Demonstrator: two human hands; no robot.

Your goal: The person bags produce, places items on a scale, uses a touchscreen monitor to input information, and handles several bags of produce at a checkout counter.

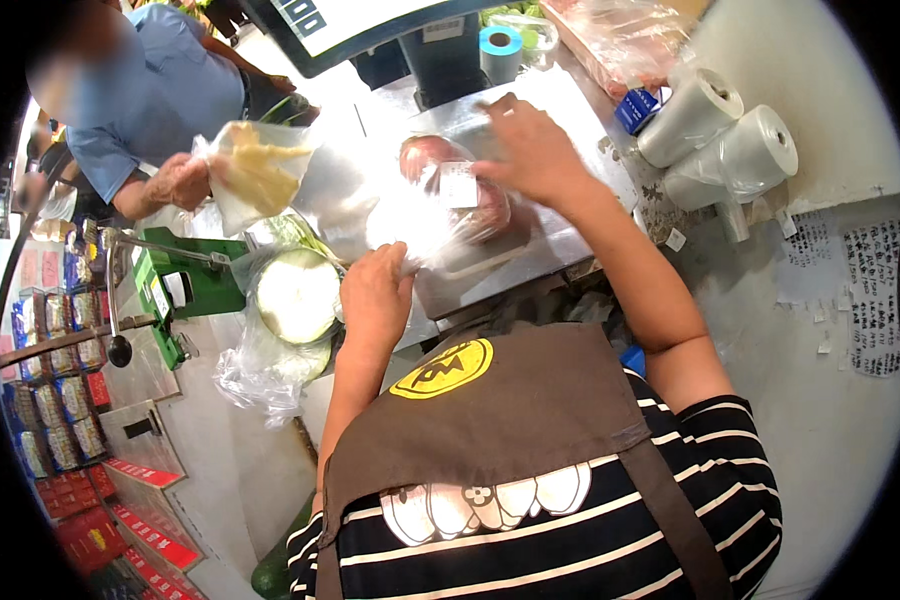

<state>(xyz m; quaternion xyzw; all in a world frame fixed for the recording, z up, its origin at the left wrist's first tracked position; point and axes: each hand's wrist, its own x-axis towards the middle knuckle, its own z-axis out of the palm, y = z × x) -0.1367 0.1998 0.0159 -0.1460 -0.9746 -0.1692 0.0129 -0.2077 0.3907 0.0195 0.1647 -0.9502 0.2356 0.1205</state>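
Note:
A transparent plastic bag of reddish round produce [493,211] lies on the metal weighing plate [570,232] in front of me. My left hand [377,294] pinches the gathered end of this bag at its near left. On top of the bag sits a white printed label [458,186]. My right hand [536,154], slightly blurred, is over the far right side of the bag. Its thumb tip is at the label's edge and its fingers are spread apart, with nothing gripped. Glare hides part of the bag and plate.
Across the counter a person's hand [184,180] holds a bag of yellowish food [259,169]. A green bag-sealing device [195,274] and a bagged cut melon or gourd [300,296] stand left. Plastic bag rolls [694,120] lie right; a screen [345,22] overhangs the far side.

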